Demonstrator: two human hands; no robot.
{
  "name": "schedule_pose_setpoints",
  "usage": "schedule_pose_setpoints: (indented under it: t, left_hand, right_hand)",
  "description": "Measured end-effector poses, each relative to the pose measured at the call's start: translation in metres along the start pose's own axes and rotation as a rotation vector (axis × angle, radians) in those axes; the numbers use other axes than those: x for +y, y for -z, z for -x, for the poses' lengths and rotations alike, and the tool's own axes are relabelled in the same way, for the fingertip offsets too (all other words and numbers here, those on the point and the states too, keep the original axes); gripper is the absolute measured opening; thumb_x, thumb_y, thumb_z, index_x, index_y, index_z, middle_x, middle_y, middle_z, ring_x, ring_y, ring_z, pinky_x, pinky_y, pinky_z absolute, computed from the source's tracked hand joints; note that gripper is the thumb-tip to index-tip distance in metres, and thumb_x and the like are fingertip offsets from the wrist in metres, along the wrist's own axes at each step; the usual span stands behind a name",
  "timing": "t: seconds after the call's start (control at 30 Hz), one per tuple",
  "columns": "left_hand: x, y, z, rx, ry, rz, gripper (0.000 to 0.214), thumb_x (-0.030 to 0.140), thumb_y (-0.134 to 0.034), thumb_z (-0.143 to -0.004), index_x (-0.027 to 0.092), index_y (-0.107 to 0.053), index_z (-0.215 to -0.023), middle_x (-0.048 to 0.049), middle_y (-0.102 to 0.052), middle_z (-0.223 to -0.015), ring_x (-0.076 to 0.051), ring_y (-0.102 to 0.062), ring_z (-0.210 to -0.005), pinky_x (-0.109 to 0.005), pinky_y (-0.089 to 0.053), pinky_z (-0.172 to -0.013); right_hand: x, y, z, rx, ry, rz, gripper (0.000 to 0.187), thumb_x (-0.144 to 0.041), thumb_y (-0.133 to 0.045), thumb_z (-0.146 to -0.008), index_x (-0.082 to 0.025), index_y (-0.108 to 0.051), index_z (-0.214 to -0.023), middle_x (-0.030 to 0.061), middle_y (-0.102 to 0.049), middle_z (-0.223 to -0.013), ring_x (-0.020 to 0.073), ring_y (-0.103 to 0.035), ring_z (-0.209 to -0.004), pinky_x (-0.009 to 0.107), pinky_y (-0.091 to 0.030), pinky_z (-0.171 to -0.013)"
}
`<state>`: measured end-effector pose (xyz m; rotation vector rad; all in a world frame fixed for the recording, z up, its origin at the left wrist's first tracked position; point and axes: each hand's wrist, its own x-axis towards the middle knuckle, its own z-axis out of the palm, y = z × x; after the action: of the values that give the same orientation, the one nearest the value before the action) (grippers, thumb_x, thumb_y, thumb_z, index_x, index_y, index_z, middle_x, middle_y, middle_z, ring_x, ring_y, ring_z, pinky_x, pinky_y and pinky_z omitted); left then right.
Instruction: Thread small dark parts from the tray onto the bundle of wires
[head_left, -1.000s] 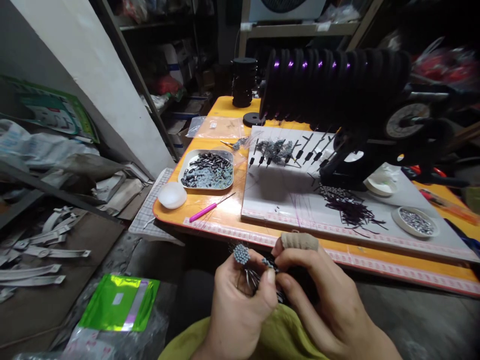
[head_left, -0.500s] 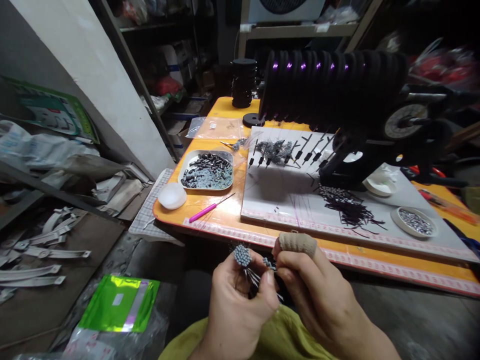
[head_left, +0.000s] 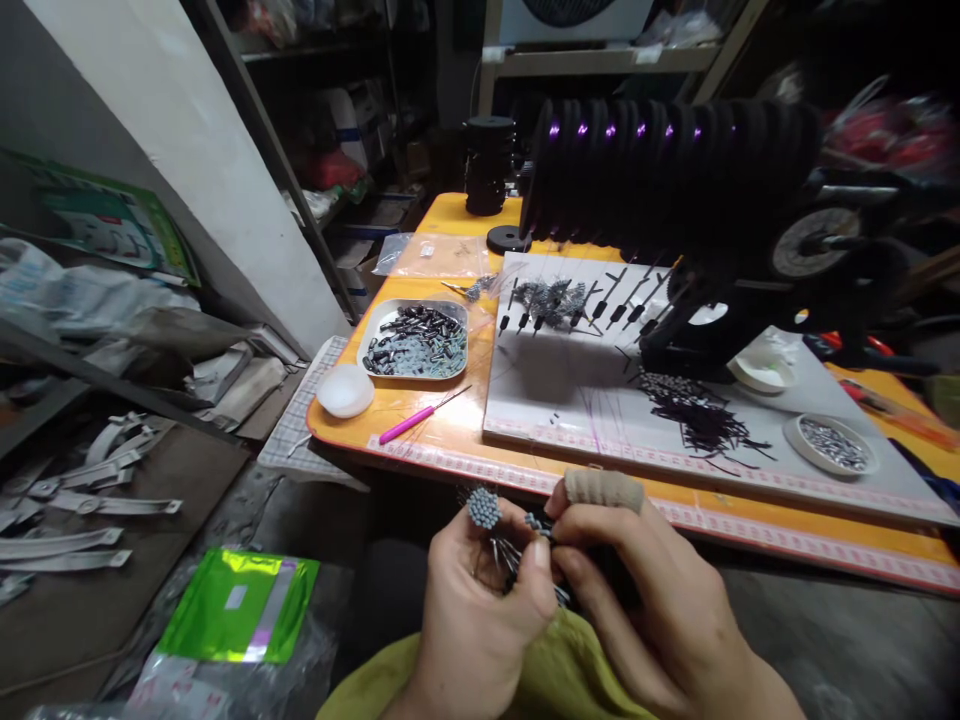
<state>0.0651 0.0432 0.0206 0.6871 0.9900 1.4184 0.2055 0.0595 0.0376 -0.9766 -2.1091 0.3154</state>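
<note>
A bundle of thin rods with round grey-blue heads (head_left: 484,508) is held in my left hand (head_left: 484,610), its fingers curled and its thumb pressed in. The rods' pale ends fan out below the heads, inside the palm. Close beside it is my right hand (head_left: 645,570), with a beige wrap (head_left: 604,489) round one finger. Between the fingertips of both hands, a few small grey-blue heads (head_left: 536,524) show. My right fingers are bent together there, but what they pinch is mostly hidden. Both hands are in front of the table's edge, above my lap.
On the orange table (head_left: 405,400) are a tray of small dark and grey parts (head_left: 416,342), a pink-handled tool (head_left: 409,424) and a white lid (head_left: 345,391). A black spool rack (head_left: 667,170) stands on a white board (head_left: 540,375), near dark strips (head_left: 705,415) and a dish (head_left: 829,445).
My right hand has shifted slightly right, and its thumb and fingers sit a little differently. My left hand keeps hold of the bundle, almost unmoved.
</note>
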Motion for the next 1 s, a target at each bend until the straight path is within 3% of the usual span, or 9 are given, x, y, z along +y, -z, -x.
schedule_pose_setpoints:
  t: [0.07, 0.27, 0.37, 0.47, 0.57, 0.7, 0.83, 0.93, 1.0]
  left_hand:
    - [-0.001, -0.003, 0.001, 0.012, 0.033, 0.022, 0.013, 0.008, -0.076, -0.068, 0.015, -0.066, -0.074, 0.0010, -0.066, -0.067, -0.010, -0.061, -0.060, -0.016, -0.051, -0.059]
    - [0.002, -0.011, 0.006, 0.077, 0.103, 0.053, 0.023, 0.016, -0.085, -0.060, 0.014, -0.065, -0.070, 0.0012, -0.063, -0.064, -0.009, -0.057, -0.058, -0.016, -0.048, -0.057]
    - [0.002, -0.007, 0.005, 0.058, 0.110, 0.065, 0.019, 0.022, -0.082, -0.070, 0.014, -0.064, -0.071, 0.0012, -0.063, -0.061, -0.008, -0.055, -0.055, -0.015, -0.047, -0.054]
    - [-0.001, -0.002, 0.004, -0.007, 0.087, 0.095, 0.014, 0.022, -0.077, -0.076, 0.015, -0.066, -0.075, 0.0012, -0.063, -0.063, -0.007, -0.055, -0.055, -0.014, -0.047, -0.054]
    - [-0.005, -0.001, 0.004, -0.035, 0.066, 0.117, 0.011, 0.019, -0.077, -0.075, 0.015, -0.067, -0.076, 0.0008, -0.065, -0.068, -0.008, -0.057, -0.058, -0.015, -0.049, -0.058]
    - [-0.007, -0.002, 0.005, -0.003, 0.087, 0.096, 0.011, 0.014, -0.077, -0.072, 0.014, -0.066, -0.073, 0.0012, -0.064, -0.066, -0.008, -0.058, -0.059, -0.015, -0.049, -0.059]
    - [-0.005, 0.000, 0.003, -0.033, 0.086, 0.084, 0.009, 0.020, -0.074, -0.078, 0.015, -0.065, -0.076, 0.0007, -0.064, -0.064, -0.008, -0.056, -0.057, -0.015, -0.048, -0.055]
    - [-0.003, -0.001, 0.003, -0.040, 0.084, 0.095, 0.012, 0.021, -0.076, -0.076, 0.014, -0.065, -0.076, 0.0012, -0.062, -0.064, -0.008, -0.053, -0.055, -0.015, -0.047, -0.054]
    - [-0.001, -0.004, 0.004, 0.005, 0.100, 0.088, 0.015, 0.018, -0.079, -0.070, 0.014, -0.065, -0.073, 0.0013, -0.061, -0.064, -0.008, -0.054, -0.056, -0.017, -0.048, -0.056]
  right_hand:
    - [-0.001, -0.002, -0.002, 0.014, 0.019, 0.037, 0.011, -0.014, -0.043, -0.098, -0.017, -0.053, -0.095, 0.0034, -0.060, -0.079, 0.0136, -0.055, -0.067, 0.023, -0.046, -0.060]
    - [0.002, -0.009, -0.001, 0.097, 0.069, 0.141, 0.035, -0.034, -0.040, -0.104, -0.020, -0.051, -0.074, 0.0020, -0.055, -0.065, 0.0140, -0.050, -0.058, 0.026, -0.040, -0.054]
    - [0.004, -0.006, 0.001, 0.059, 0.052, 0.103, 0.038, -0.047, -0.038, -0.102, -0.018, -0.057, -0.087, 0.0067, -0.061, -0.079, 0.0165, -0.055, -0.067, 0.028, -0.043, -0.059]
    - [0.004, -0.003, 0.002, 0.015, 0.019, 0.073, 0.020, -0.031, -0.041, -0.102, -0.016, -0.055, -0.103, 0.0097, -0.063, -0.092, 0.0180, -0.059, -0.077, 0.028, -0.046, -0.064]
    - [0.004, -0.004, 0.001, 0.005, 0.047, 0.083, 0.015, -0.015, -0.041, -0.099, -0.018, -0.053, -0.090, 0.0053, -0.060, -0.079, 0.0166, -0.054, -0.068, 0.027, -0.044, -0.060]
    - [0.006, -0.008, 0.002, 0.051, 0.076, 0.121, 0.032, -0.025, -0.036, -0.104, -0.019, -0.052, -0.076, 0.0040, -0.054, -0.069, 0.0162, -0.046, -0.060, 0.028, -0.037, -0.054]
    - [0.007, -0.003, 0.001, -0.004, 0.047, 0.063, 0.032, -0.040, -0.035, -0.103, -0.017, -0.056, -0.095, 0.0091, -0.060, -0.088, 0.0194, -0.054, -0.076, 0.030, -0.043, -0.062]
    - [0.007, -0.002, 0.000, -0.035, 0.032, 0.013, 0.010, -0.017, -0.043, -0.098, -0.017, -0.052, -0.099, 0.0094, -0.057, -0.094, 0.0196, -0.055, -0.083, 0.030, -0.045, -0.067]
    - [0.008, -0.003, -0.001, -0.034, 0.053, 0.011, 0.013, -0.009, -0.043, -0.094, -0.018, -0.052, -0.089, 0.0074, -0.055, -0.087, 0.0193, -0.052, -0.078, 0.031, -0.044, -0.066]
